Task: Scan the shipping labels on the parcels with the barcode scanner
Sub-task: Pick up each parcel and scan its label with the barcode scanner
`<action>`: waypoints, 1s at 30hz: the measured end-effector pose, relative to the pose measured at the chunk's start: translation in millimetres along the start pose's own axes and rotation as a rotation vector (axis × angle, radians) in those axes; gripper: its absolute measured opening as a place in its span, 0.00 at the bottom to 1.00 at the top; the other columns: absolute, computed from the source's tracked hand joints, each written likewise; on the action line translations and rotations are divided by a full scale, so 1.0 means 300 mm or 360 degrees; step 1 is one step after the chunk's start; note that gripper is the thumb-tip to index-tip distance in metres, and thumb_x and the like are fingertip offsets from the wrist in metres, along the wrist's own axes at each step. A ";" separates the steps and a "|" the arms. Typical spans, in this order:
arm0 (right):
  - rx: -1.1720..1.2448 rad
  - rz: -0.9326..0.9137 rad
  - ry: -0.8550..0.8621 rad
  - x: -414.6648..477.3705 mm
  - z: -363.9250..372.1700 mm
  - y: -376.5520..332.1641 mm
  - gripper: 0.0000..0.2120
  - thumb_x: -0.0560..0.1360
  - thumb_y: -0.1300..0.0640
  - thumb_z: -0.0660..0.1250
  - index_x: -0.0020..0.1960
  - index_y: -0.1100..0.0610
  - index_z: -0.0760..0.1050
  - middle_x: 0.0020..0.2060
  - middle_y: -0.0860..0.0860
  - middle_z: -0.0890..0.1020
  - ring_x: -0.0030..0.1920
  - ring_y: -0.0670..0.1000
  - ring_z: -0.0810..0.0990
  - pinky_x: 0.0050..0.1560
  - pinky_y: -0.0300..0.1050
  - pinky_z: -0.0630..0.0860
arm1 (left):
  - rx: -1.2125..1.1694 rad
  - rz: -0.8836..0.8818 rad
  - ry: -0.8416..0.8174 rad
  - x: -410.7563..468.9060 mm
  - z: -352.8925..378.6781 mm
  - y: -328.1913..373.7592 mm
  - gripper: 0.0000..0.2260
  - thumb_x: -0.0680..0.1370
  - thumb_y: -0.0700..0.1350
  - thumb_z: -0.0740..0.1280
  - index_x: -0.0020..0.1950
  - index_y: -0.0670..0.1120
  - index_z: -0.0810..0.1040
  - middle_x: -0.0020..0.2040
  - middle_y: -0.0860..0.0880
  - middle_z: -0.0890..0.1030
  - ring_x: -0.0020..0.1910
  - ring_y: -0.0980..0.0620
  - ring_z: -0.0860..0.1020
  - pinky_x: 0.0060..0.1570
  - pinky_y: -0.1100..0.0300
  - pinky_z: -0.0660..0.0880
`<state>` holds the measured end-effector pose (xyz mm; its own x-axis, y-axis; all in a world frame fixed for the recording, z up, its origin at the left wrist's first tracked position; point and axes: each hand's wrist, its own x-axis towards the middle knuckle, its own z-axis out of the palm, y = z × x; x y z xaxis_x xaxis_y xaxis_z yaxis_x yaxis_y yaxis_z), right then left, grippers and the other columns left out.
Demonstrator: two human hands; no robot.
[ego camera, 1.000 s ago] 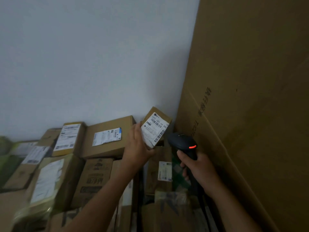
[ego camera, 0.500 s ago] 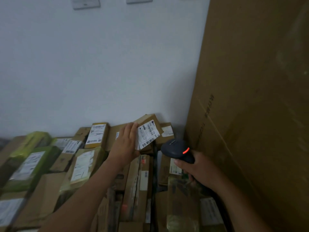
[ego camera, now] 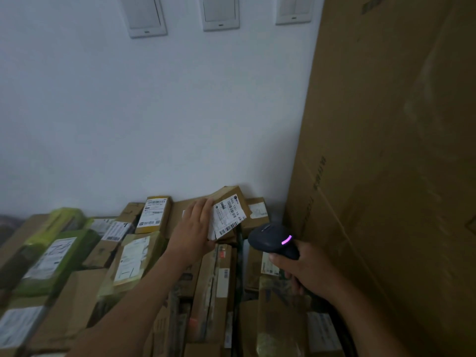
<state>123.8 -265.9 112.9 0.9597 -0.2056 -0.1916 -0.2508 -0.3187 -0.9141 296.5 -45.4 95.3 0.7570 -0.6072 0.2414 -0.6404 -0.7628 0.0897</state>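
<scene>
Left hand (ego camera: 193, 229) gripping, right hand (ego camera: 307, 273) clenched

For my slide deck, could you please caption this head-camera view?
Left hand holds a small labelled parcel beside the barcode scanner gripped in the right hand.

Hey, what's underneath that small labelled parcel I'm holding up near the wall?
Stacked cardboard parcels lie beneath the small parcel; a long brown box shows just below. Your left hand and the parcel itself hide whether it touches them.

two hands (ego camera: 193, 228) (ego camera: 304, 271), one scanner (ego camera: 270, 242), one parcel (ego camera: 231, 210) held up, easily a dozen-plus more in the pile (ego camera: 128, 258), too jumbled for an exact count, three wall plates (ego camera: 147, 16) (ego camera: 220, 12) (ego camera: 293, 10), one huge cardboard box (ego camera: 386, 150)
</scene>
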 end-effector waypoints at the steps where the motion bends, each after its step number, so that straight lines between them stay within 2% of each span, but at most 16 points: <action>1: 0.0003 0.0001 -0.0004 0.001 -0.001 0.001 0.08 0.75 0.47 0.71 0.45 0.51 0.78 0.27 0.49 0.79 0.22 0.45 0.76 0.24 0.39 0.72 | -0.0027 0.0000 -0.0002 0.001 0.001 0.003 0.49 0.70 0.51 0.76 0.80 0.42 0.50 0.78 0.43 0.59 0.76 0.44 0.58 0.74 0.52 0.60; 5: 0.0043 -0.0007 0.0033 0.006 -0.004 0.010 0.07 0.75 0.49 0.71 0.43 0.51 0.77 0.26 0.48 0.79 0.22 0.46 0.75 0.24 0.39 0.71 | -0.0151 -0.0010 -0.0035 0.004 0.014 0.021 0.49 0.70 0.52 0.77 0.80 0.42 0.49 0.78 0.44 0.58 0.76 0.45 0.58 0.73 0.51 0.62; 7: 0.0091 -0.0006 0.0074 0.006 -0.013 0.016 0.08 0.76 0.50 0.71 0.42 0.52 0.76 0.25 0.49 0.79 0.22 0.47 0.75 0.24 0.40 0.71 | -0.0332 -0.0082 -0.0079 0.007 0.035 0.037 0.50 0.69 0.52 0.77 0.80 0.43 0.49 0.77 0.46 0.58 0.74 0.48 0.59 0.72 0.52 0.63; 10: 0.0151 0.0047 0.0199 0.010 -0.034 0.036 0.12 0.77 0.51 0.70 0.38 0.55 0.75 0.22 0.47 0.77 0.20 0.45 0.74 0.23 0.37 0.71 | -0.0749 -0.0206 -0.0325 0.013 0.086 0.066 0.51 0.67 0.51 0.79 0.79 0.46 0.50 0.72 0.50 0.62 0.67 0.55 0.62 0.67 0.55 0.66; 12: 0.0197 0.0095 0.0279 0.017 -0.047 0.057 0.15 0.77 0.51 0.69 0.36 0.58 0.74 0.20 0.47 0.76 0.20 0.45 0.73 0.23 0.36 0.70 | -0.0882 -0.0224 -0.0491 0.017 0.134 0.083 0.51 0.65 0.50 0.80 0.78 0.48 0.52 0.70 0.53 0.64 0.66 0.56 0.64 0.64 0.57 0.68; 17: 0.0292 0.0185 0.0378 0.042 -0.055 0.130 0.15 0.77 0.51 0.70 0.36 0.59 0.75 0.23 0.49 0.77 0.21 0.47 0.74 0.25 0.40 0.71 | -0.0906 -0.0272 -0.0732 0.026 0.257 0.129 0.50 0.65 0.52 0.80 0.79 0.49 0.53 0.72 0.51 0.62 0.70 0.48 0.66 0.67 0.47 0.71; 24: 0.0326 0.0273 0.0402 0.112 -0.034 0.204 0.13 0.76 0.51 0.71 0.36 0.57 0.76 0.22 0.49 0.77 0.21 0.47 0.74 0.24 0.40 0.70 | -0.0694 0.0071 -0.1073 0.033 0.349 0.110 0.44 0.71 0.49 0.77 0.79 0.51 0.53 0.75 0.51 0.60 0.73 0.49 0.62 0.72 0.51 0.64; 26: 0.0304 0.0283 0.0401 0.136 -0.023 0.213 0.13 0.76 0.50 0.70 0.37 0.56 0.76 0.22 0.48 0.78 0.21 0.46 0.74 0.24 0.38 0.71 | -0.0774 0.0067 -0.1179 0.064 0.353 0.079 0.41 0.72 0.47 0.76 0.78 0.53 0.56 0.73 0.53 0.63 0.70 0.51 0.66 0.67 0.56 0.69; 27: 0.0295 0.0288 0.0414 0.151 -0.019 0.216 0.13 0.76 0.49 0.70 0.37 0.56 0.76 0.22 0.48 0.78 0.21 0.45 0.74 0.24 0.38 0.71 | -0.0910 0.0015 -0.1201 0.089 0.353 0.062 0.38 0.72 0.46 0.75 0.77 0.56 0.58 0.70 0.55 0.65 0.67 0.54 0.70 0.60 0.61 0.73; 29: 0.0278 0.0299 0.0472 0.187 -0.015 0.225 0.15 0.75 0.48 0.71 0.37 0.58 0.76 0.23 0.49 0.78 0.22 0.46 0.75 0.26 0.40 0.71 | -0.1256 -0.0139 -0.1093 0.156 0.355 0.042 0.31 0.74 0.43 0.72 0.72 0.63 0.64 0.64 0.59 0.71 0.59 0.59 0.75 0.46 0.67 0.77; 30: 0.0278 0.0309 0.0505 0.206 -0.016 0.231 0.16 0.75 0.48 0.71 0.36 0.59 0.76 0.23 0.50 0.78 0.22 0.47 0.75 0.26 0.41 0.71 | -0.1378 -0.0223 -0.0953 0.192 0.365 0.043 0.27 0.75 0.43 0.72 0.68 0.65 0.67 0.61 0.61 0.74 0.57 0.61 0.77 0.44 0.68 0.78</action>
<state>165.2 -305.2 39.3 0.8029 -0.5304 -0.2720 -0.3720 -0.0894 -0.9239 346.0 -114.5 4.4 0.6203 -0.7168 -0.3185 -0.2380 -0.5589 0.7943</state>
